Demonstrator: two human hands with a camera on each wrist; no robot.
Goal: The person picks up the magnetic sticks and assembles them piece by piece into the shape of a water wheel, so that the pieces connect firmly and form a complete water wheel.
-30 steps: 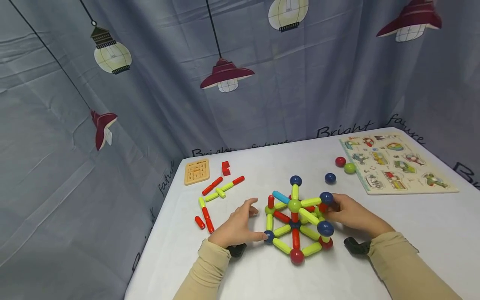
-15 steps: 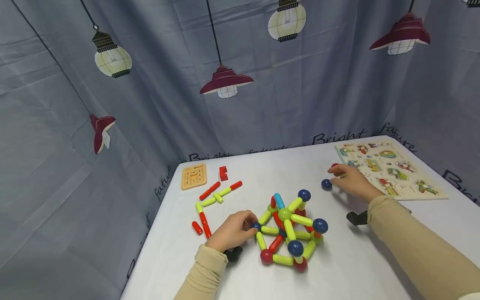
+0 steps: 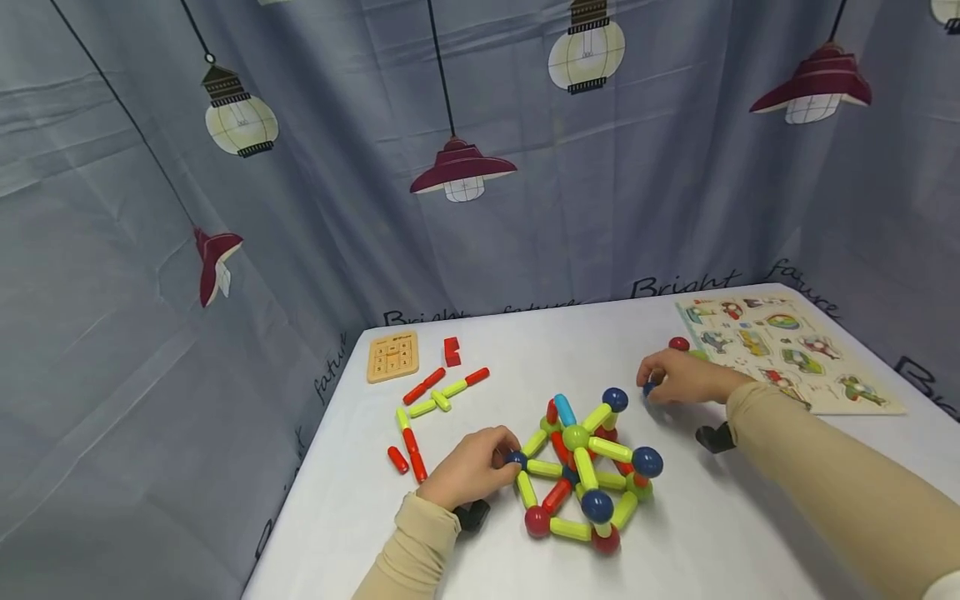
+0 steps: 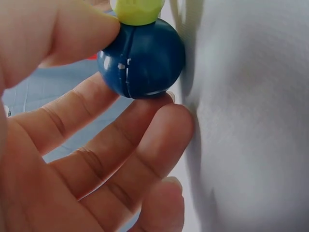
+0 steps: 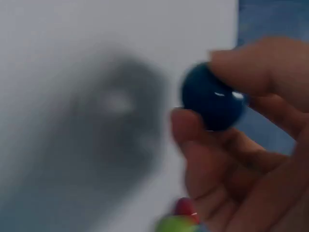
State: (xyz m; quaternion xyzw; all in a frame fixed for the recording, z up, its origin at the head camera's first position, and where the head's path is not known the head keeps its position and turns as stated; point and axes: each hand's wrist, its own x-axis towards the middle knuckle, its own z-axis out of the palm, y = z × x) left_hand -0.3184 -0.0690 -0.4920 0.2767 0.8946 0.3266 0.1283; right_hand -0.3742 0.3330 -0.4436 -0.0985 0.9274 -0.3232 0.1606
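A magnetic stick-and-ball structure [image 3: 576, 437] of lime, red and blue rods with coloured balls stands on the white table. Its left corner is a dark blue ball [image 4: 149, 60], joined to a lime rod [image 4: 137, 10]. My left hand [image 3: 467, 468] pinches that corner ball, thumb on one side and fingertips on the other. Farther back and to the right, my right hand [image 3: 688, 377] holds a loose dark blue ball [image 5: 212, 99] between thumb and fingers. In the head view most of this ball is hidden behind the fingers.
Loose red and lime rods [image 3: 422, 407] lie left of the structure. Behind them are a wooden number board [image 3: 393, 357] and red pieces [image 3: 452, 352]. A red ball [image 3: 678, 343] and a lime ball [image 5: 176, 224] sit beside the picture puzzle board [image 3: 795, 354] at right.
My right hand has left the structure, reached back right and taken the loose blue ball. My left hand has closed on the corner ball, and the structure has turned and shifted slightly left.
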